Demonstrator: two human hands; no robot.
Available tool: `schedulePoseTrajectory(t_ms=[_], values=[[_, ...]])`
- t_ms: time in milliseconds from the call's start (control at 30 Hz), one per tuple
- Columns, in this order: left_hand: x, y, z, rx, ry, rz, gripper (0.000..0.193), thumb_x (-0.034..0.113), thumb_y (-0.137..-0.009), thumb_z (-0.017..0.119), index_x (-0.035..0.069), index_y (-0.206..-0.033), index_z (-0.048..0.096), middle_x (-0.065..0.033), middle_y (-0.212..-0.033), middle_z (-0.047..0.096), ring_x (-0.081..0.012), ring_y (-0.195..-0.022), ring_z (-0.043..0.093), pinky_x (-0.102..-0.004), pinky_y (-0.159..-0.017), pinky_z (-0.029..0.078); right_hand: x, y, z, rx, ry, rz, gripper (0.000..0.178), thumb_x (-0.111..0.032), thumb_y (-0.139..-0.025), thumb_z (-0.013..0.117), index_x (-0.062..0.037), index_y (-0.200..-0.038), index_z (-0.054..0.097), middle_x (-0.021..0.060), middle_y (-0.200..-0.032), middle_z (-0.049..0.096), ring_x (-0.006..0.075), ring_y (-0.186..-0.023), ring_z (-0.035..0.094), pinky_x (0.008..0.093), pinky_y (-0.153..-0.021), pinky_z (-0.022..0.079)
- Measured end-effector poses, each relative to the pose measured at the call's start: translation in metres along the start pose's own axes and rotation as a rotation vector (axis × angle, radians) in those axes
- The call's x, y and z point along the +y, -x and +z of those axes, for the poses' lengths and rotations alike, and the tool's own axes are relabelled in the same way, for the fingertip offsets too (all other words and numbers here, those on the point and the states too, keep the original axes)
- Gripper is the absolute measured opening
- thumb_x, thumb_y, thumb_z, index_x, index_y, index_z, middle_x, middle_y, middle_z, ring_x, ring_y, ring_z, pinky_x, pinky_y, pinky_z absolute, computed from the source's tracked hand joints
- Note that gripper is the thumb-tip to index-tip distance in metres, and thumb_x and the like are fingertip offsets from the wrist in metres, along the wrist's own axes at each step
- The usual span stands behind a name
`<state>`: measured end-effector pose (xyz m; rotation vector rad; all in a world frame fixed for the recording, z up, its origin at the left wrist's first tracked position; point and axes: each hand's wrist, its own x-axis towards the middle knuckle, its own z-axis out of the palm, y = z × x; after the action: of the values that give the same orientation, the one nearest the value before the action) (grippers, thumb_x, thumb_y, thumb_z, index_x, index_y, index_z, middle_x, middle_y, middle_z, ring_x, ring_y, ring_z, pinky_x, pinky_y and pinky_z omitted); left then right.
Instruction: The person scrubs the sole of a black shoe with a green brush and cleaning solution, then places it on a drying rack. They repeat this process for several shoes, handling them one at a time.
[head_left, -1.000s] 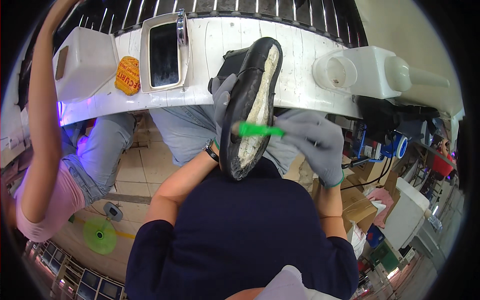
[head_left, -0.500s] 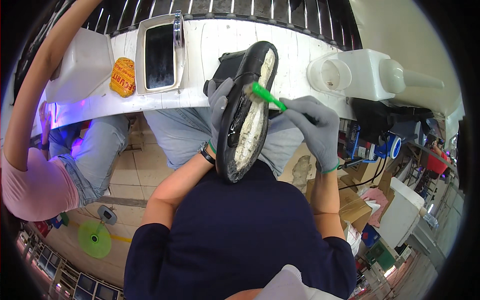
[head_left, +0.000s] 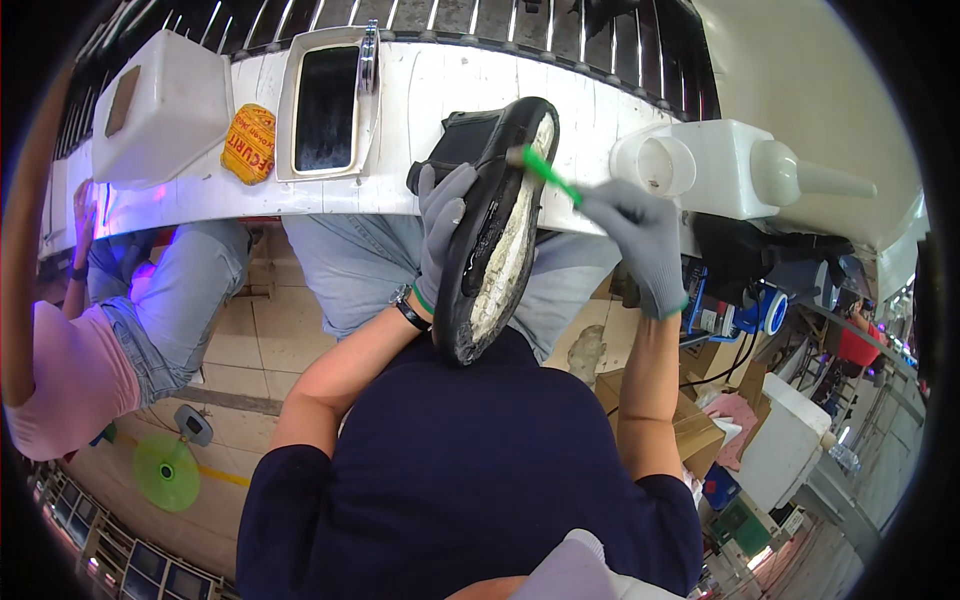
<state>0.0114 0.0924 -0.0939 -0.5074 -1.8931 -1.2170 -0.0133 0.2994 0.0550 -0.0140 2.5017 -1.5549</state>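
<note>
Slantwise above my lap and the table edge is a black boot (head_left: 458, 300), its underside turned up toward me. A rough whitish strip runs along the middle of that underside, and a glossy wet-looking black patch lies beside it. My left hand (head_left: 443, 225), in a grey glove, is wrapped round the boot's left side. In my gloved right hand (head_left: 637, 235) is a green-handled brush (head_left: 552, 178). Its bristles are at the boot's upper part, near the rim; whether they touch is hard to tell. The boot's dark shaft (head_left: 465, 140) points away to the left.
Behind the boot, a white tray with a dark inside (head_left: 325, 110) stands on the white table (head_left: 420, 75). Left of it are a yellow-orange bundle (head_left: 248, 145) and a white container (head_left: 165, 110). A clear cup (head_left: 660, 165) and white jug (head_left: 725, 165) stand right. Another person sits left.
The brush and my right hand have moved slightly up and right, toward the boot's far end. My left hand keeps its hold. The neighbouring person's raised arm has drawn back to the left.
</note>
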Motion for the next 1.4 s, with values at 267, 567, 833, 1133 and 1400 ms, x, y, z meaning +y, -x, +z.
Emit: schedulePoseTrajectory(t_ms=[267,567,833,1133,1400], values=[[0.015,-0.021,-0.002,0.003,0.008,0.006,0.099,0.034,-0.075,0.085,0.008,-0.147,0.022,-0.0204,-0.136,0.048,-0.0362,-0.123,0.053,-0.0603,-0.115,0.022,0.027,-0.037,-0.001,0.231,0.08,0.024,0.021,-0.016,-0.087,0.074,-0.0038,-0.103,0.077,-0.0049,-0.068,0.058,0.002,-0.061,0.039,0.0217,-0.053,0.029],[0.007,-0.018,-0.004,0.0,-0.007,0.056,0.103,0.039,-0.075,0.084,0.008,-0.148,0.018,-0.0209,-0.135,0.046,-0.0357,-0.122,0.053,-0.0603,-0.115,0.023,-0.014,-0.006,-0.012,-0.141,0.056,0.075,0.017,-0.009,-0.086,0.07,-0.0025,-0.1,0.077,-0.0038,-0.076,0.066,0.0014,-0.065,0.045,0.0195,-0.057,0.033],[0.022,-0.039,-0.006,-0.025,0.017,0.064,0.104,0.042,-0.075,0.084,0.008,-0.148,0.018,-0.0207,-0.136,0.046,-0.0361,-0.122,0.053,-0.0593,-0.115,0.023,0.029,-0.044,-0.015,0.176,0.155,-0.016,0.019,-0.016,-0.087,0.072,-0.0029,-0.1,0.077,-0.0031,-0.073,0.068,0.0012,-0.061,0.046,0.02,-0.054,0.034],[0.029,-0.044,-0.01,-0.034,0.054,0.005,0.094,0.037,-0.075,0.084,0.009,-0.143,0.025,-0.0196,-0.135,0.049,-0.0351,-0.122,0.054,-0.0579,-0.115,0.025,-0.015,0.012,-0.004,-0.064,-0.036,0.184,0.018,-0.009,-0.085,0.072,-0.0015,-0.101,0.077,-0.001,-0.078,0.067,0.0034,-0.069,0.053,0.02,-0.062,0.039],[0.029,-0.053,-0.012,-0.017,0.116,0.005,0.091,0.033,-0.072,0.087,0.008,-0.139,0.031,-0.0212,-0.132,0.052,-0.035,-0.118,0.056,-0.0571,-0.11,0.033,-0.038,0.045,0.01,-0.229,-0.043,-0.208,0.027,-0.006,-0.079,0.076,-0.0054,-0.106,0.076,0.0071,-0.085,0.071,0.0112,-0.075,0.064,0.0249,-0.065,0.049]])
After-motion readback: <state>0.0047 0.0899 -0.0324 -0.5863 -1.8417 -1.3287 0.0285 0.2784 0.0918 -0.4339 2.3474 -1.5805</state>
